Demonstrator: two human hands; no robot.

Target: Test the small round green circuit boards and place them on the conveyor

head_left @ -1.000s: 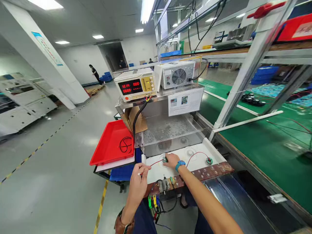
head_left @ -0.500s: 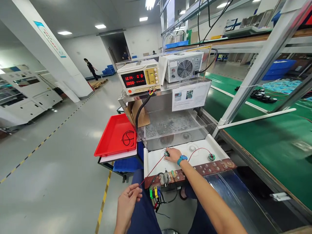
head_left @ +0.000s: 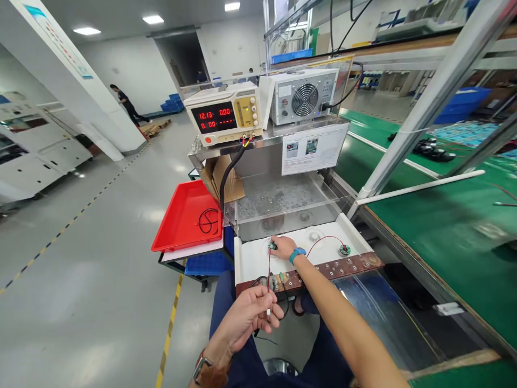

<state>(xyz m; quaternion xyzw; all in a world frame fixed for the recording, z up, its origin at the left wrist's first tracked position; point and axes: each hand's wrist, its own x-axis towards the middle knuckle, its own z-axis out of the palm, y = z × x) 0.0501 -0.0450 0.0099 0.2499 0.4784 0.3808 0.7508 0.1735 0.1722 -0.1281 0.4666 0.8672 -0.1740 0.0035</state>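
My right hand (head_left: 285, 247) pinches a small green circuit board (head_left: 272, 245) over the white tray (head_left: 252, 264). A thin red wire (head_left: 269, 269) runs from that board down to my left hand (head_left: 252, 312). The fingers of my left hand are closed on the wire just above its small white connector (head_left: 269, 312), which pokes out below. A second round green circuit board (head_left: 344, 250) with its own red wire lies at the tray's right end. Along the tray's front edge runs a brown strip with metal studs (head_left: 323, 269), and a green clip (head_left: 281, 277) sits on it.
A power supply (head_left: 222, 116) with lit red digits stands on a metal shelf beside a grey fan-backed unit (head_left: 305, 97). At left, a red tray (head_left: 181, 215) holds a black cable. A green bench (head_left: 424, 215) lies to the right. A person (head_left: 125, 105) walks far off.
My left hand has moved right and toward the strip, bringing the wire's end under the board; the white connector now shows. My right hand still holds the board. The view has shifted slightly.
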